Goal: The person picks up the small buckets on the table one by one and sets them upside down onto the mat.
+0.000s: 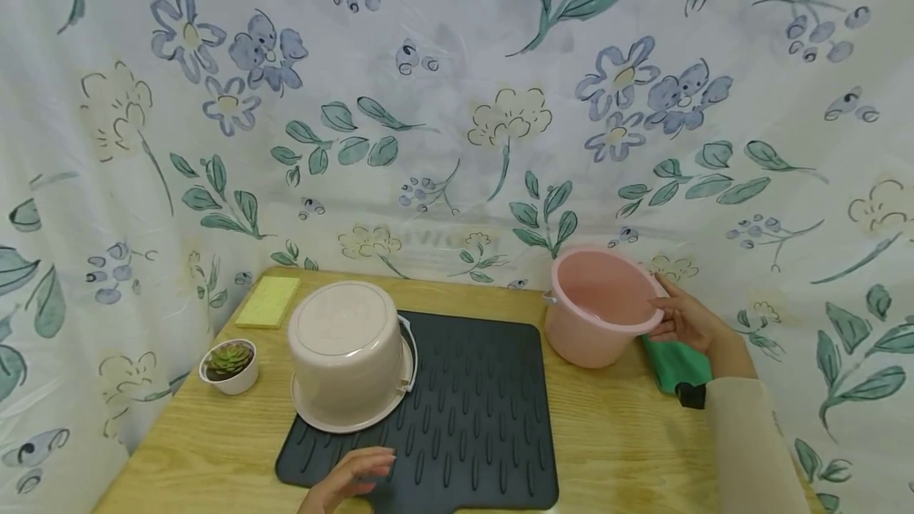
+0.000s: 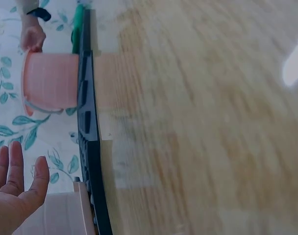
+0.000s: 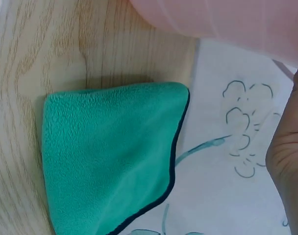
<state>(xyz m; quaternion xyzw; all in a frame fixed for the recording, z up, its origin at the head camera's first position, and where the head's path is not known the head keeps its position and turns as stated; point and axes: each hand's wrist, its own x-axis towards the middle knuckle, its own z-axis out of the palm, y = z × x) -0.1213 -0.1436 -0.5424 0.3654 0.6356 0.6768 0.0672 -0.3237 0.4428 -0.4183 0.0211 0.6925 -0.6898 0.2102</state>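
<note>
At the right rear of the table, an upright pink bucket (image 1: 581, 343) has its rim pinched by my right hand (image 1: 685, 320), thumb against the inside. A cream bucket (image 1: 346, 363) is upside down on the left part of a dark ridged mat (image 1: 478, 403), its handle hanging to the right. My left hand (image 1: 350, 478) is in front of that bucket, over the mat's near edge, fingers spread and holding nothing. In the left wrist view, its fingers (image 2: 15, 164) stand apart from each other. A green cloth (image 3: 110, 152) lies below my right wrist.
A small succulent in a white pot (image 1: 239, 379) stands left of the cream bucket. Behind it lies a yellow sponge cloth (image 1: 268, 301). A floral curtain (image 1: 443, 141) hangs along the table's back and sides.
</note>
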